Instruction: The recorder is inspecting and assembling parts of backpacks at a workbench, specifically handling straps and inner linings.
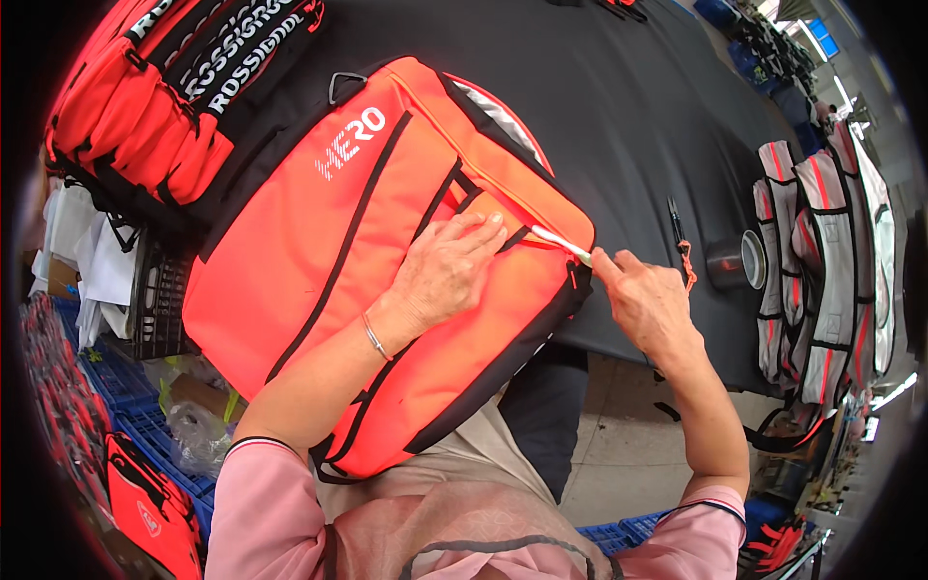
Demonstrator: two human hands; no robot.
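A bright orange-red backpack with black trim lies slanted before me, its lower corner over the table edge near my lap. My left hand rests on its front with fingers bent together against the fabric beside a black-edged opening; whether they pinch the cloth is partly hidden. At the bag's right corner, my right hand is closed, thumb and forefinger on the end of a slim white strip. That strip runs along the opening; its exact kind cannot be made out. Grey-white lining shows at the bag's far side.
Black cloth covers the table. Thread snips with an orange cord lie right of the bag, beside a dark cup. Grey bags are stacked at the right edge. Red bags pile up at far left, above a black crate.
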